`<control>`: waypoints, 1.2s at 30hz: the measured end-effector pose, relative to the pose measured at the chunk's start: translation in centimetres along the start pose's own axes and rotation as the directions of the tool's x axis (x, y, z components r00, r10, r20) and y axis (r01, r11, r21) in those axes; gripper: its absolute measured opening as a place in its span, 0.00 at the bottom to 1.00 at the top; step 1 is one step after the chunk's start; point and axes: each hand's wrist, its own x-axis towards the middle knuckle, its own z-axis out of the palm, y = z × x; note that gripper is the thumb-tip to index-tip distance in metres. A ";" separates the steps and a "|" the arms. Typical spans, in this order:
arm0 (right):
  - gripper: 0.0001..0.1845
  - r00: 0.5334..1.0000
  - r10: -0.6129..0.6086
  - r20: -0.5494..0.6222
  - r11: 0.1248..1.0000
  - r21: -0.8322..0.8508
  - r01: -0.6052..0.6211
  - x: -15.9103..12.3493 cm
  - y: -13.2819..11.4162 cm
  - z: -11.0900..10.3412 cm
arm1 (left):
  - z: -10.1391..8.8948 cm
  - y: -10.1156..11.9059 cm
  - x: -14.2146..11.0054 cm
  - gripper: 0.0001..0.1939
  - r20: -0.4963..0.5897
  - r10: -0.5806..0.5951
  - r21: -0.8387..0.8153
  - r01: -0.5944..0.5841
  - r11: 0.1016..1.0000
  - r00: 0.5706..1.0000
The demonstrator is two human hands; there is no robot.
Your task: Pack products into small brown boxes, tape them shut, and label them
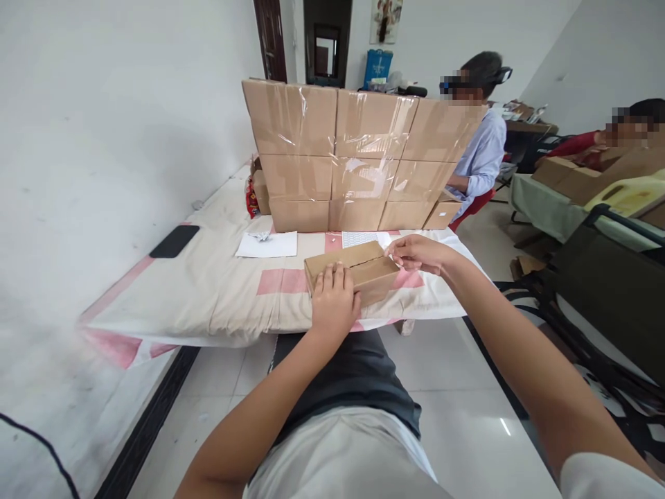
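A closed brown cardboard box point(382, 269) lies near the table's front edge, a seam running across its top. My left hand point(335, 287) grips it from the near side, fingers on the top and thumb down the front face. At the box's far right corner is my right hand point(415, 254), its thumb and fingers drawn together in a pinch. Something small and whitish shows at those fingertips, too small to name. Just behind the box lies a white sheet with a grid of small pale marks point(358, 239), partly covered by the box.
A wall of taped cardboard boxes point(364, 159) stands across the back of the cloth-covered table point(223, 291). White paper point(267, 244) with a crumpled scrap and a black phone-like slab point(175, 241) lie left. Two people sit beyond, right; a folded dark chair point(613, 277) stands nearby.
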 end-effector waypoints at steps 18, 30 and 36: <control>0.54 0.998 0.003 0.066 0.980 -0.199 0.010 -0.5 -1.5 1.6 | 0.5 -0.1 -0.4 0.28 -0.022 0.039 0.078 -0.037 0.996 0.999; 0.49 0.979 0.154 -0.133 0.961 -0.211 -0.180 3.0 -1.6 1.8 | 0.5 -0.2 -0.2 0.27 -0.045 0.088 0.079 -0.084 0.993 0.995; 0.35 0.988 0.127 -0.089 0.985 -0.107 -0.137 3.1 -3.1 2.2 | 0.3 -0.4 -0.1 0.28 -0.041 0.074 -0.031 -0.076 0.997 0.996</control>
